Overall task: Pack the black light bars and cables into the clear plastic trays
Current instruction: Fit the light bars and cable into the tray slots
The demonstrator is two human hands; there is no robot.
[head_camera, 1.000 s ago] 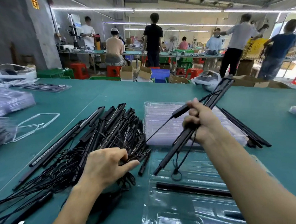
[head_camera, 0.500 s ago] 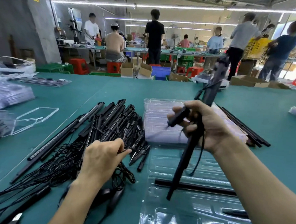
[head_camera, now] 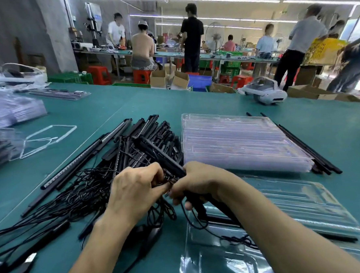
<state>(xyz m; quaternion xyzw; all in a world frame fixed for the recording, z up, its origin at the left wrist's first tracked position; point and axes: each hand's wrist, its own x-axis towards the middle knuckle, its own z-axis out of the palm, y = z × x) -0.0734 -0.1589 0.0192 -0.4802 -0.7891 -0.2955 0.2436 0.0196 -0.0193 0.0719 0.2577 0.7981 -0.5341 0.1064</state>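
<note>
- Both hands meet over the near middle of the green table (head_camera: pixel 215 104), right between the loose pile and the trays.
- Right hand (head_camera: pixel 201 184) has its fingers wrapped tight round a black light bar (head_camera: pixel 154 150). The bar's long axis runs diagonally: the far end points away toward the table's far left, over the pile, and the near end goes under the palm toward the near right.
- Left hand (head_camera: pixel 136 191) is curled in, with thumb and fingertips pinching the bundled cable (head_camera: pixel 169 179) right up against that same bar. It's a bit blurry there, so I can't tell exactly how the bundle is tied.
- A cable loop (head_camera: pixel 191 221) hangs out of the right fist and trails onto the open clear tray (head_camera: pixel 318 204) at the near right.
- That tray already has one bar in it (head_camera: pixel 339 236), lying crosswise, roughly left to right.
- The pile of light bars (head_camera: pixel 153 129) sits left of centre, mostly pointing toward the far edge, and fans out a little.
- Their tangled cables (head_camera: pixel 77 195) spill toward the near left corner.
- The stack of empty clear trays (head_camera: pixel 238 141) is just right of the pile, with a few thin black bars (head_camera: pixel 314 149) lying along its right side.
</note>
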